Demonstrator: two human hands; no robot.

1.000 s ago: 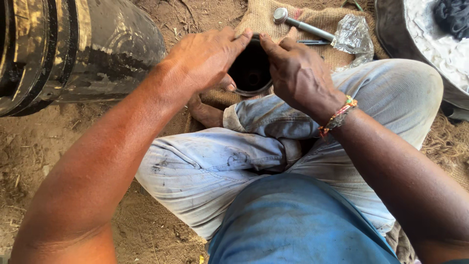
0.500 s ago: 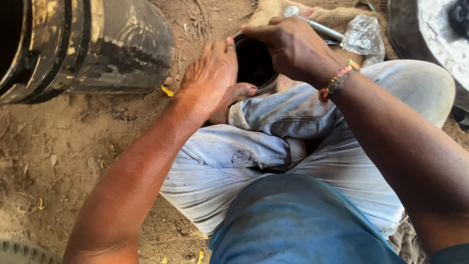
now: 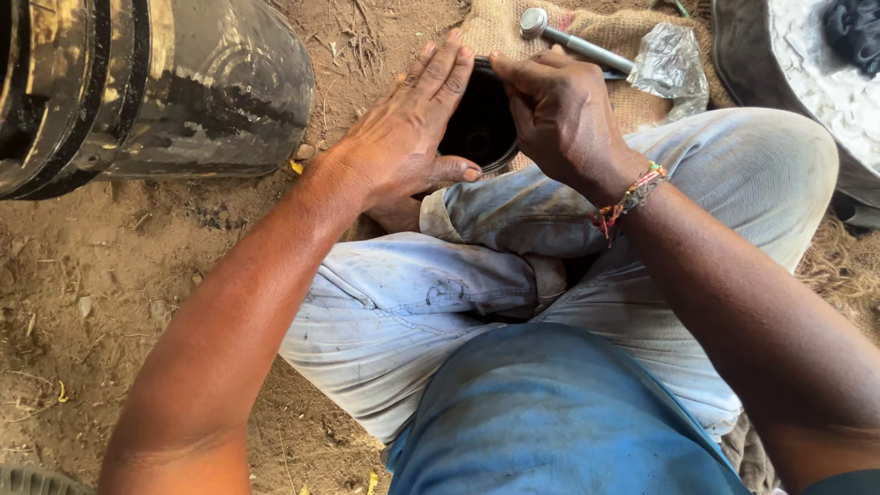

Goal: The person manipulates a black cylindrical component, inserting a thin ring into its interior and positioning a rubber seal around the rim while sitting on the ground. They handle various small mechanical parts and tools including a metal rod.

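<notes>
A dark round cup-shaped metal part [image 3: 478, 124] rests on burlap in front of my crossed legs. My left hand [image 3: 403, 137] lies flat against its left side, fingers stretched along the rim and thumb under its lower edge. My right hand [image 3: 559, 115] curls over its right rim, fingers closed on the edge; a beaded thread band circles that wrist. Most of the part's outside is hidden by both hands.
A large black cylindrical machine part [image 3: 137, 87] lies on the dirt at upper left. A steel hammer [image 3: 573, 38] and a crumpled clear plastic bag [image 3: 674, 60] lie on the burlap sack [image 3: 500, 32]. A dark basin [image 3: 807, 73] with white material stands at upper right.
My left hand slid off the part toward the ground, then came back flat against its left side. My right hand stayed on the rim. The camera view shifted slightly.
</notes>
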